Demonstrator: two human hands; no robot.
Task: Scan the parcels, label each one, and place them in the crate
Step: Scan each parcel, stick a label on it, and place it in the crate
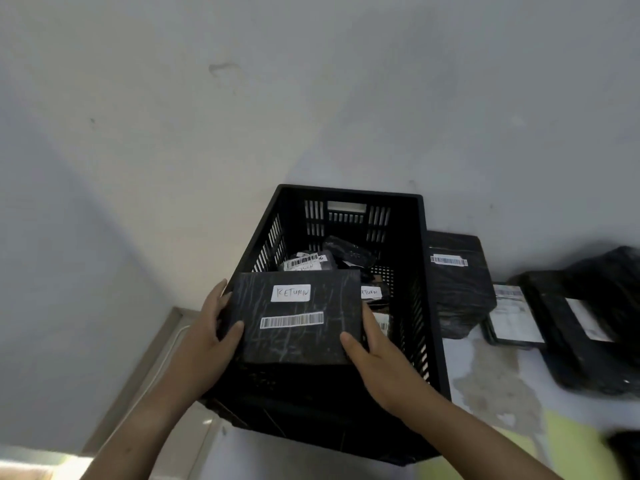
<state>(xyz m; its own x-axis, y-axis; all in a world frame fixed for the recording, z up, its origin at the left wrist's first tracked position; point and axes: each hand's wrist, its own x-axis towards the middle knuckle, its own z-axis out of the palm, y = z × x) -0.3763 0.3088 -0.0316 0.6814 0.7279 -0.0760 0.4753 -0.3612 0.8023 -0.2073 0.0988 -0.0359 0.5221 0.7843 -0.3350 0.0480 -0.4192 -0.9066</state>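
Pale grey wall (311,81) fills the upper view, with a worn, blotchy white work surface (491,375) below it at the right. A black slatted crate (346,190) stands on that surface against the wall. To its right lie 3 more black parcels: a bulky bagged one (595,323) at the far edge, a wrapped block (457,289) touching the crate's side, and a flat one with a white shipping sheet (516,317) between them.

Over the crate's near-left corner, a flat black parcel (298,317) is held face up and roughly level. The left hand (207,334) grips its left edge and the right hand (377,355) grips its right edge, thumbs on top and fingers curled underneath. On the crate floor rest several small black packets (349,252), 1 showing a barcode.

The held parcel carries a white barcode strip (291,320) and, above it, a handwritten "RETURN" label (291,293).
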